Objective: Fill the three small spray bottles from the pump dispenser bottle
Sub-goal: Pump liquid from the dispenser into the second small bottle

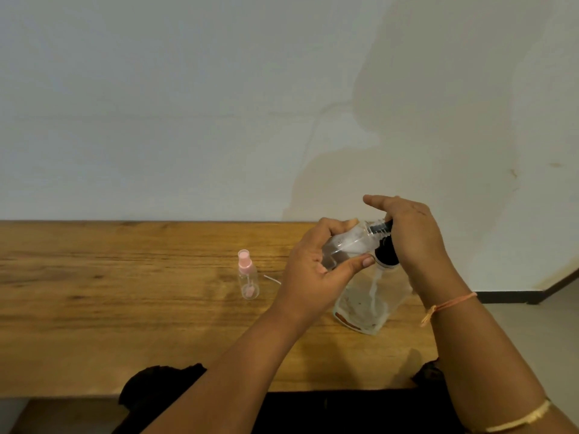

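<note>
Wooden surface (125, 308), grain visible. One pink-capped spray bottle (247, 277) stands upright near centre. A thin white tube (272, 279) lies just at its 3 o'clock. The clear pump dispenser bottle (366, 305) rests farther toward 3 o'clock.

Pink bottle (247, 277) upright, clear bottle (346, 245) tilted at pump (387, 257)

Plain home room — wooden table (125, 292), stained wall (344, 136).

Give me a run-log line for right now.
left hand: holds uncapped spray bottle tilted, neck at pump head | right hand: over pump head of dispenser bottle | pink-capped spray bottle: upright on table
</note>
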`<state>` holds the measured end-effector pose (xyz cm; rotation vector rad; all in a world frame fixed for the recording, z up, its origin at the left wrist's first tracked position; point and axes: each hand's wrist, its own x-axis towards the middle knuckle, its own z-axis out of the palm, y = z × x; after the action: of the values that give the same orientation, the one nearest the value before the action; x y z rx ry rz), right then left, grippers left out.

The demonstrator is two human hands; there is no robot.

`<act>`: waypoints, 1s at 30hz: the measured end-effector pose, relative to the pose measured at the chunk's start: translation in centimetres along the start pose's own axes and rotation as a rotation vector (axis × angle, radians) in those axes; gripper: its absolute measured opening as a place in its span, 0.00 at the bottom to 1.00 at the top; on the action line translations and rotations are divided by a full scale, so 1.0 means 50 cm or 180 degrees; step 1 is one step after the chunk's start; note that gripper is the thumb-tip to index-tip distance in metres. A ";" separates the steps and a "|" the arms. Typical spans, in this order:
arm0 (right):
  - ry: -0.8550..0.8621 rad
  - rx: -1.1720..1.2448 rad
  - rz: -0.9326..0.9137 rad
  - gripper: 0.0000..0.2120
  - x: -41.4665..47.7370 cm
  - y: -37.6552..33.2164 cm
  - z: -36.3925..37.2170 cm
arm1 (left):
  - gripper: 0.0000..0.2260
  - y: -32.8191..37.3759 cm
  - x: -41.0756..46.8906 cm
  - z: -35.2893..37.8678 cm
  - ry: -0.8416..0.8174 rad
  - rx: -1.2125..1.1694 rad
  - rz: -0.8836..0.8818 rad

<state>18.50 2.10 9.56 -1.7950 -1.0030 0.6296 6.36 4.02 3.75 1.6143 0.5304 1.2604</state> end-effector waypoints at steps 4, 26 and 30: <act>-0.0162 -0.1352 -0.0172 0.21 0.005 0.021 0.001 | 0.18 -0.015 -0.003 0.001 -0.0003 0.0070 -0.0089; -0.0125 -0.1204 -0.0201 0.22 0.002 0.031 0.009 | 0.12 -0.011 -0.008 0.004 0.0027 0.0049 -0.0111; -0.0008 0.0086 -0.0027 0.18 -0.001 0.001 0.006 | 0.14 -0.004 -0.006 0.001 0.0026 -0.0020 -0.0040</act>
<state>18.26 2.17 9.42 -1.7661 -0.9989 0.6375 6.36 3.83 3.42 1.5988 0.5402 1.2589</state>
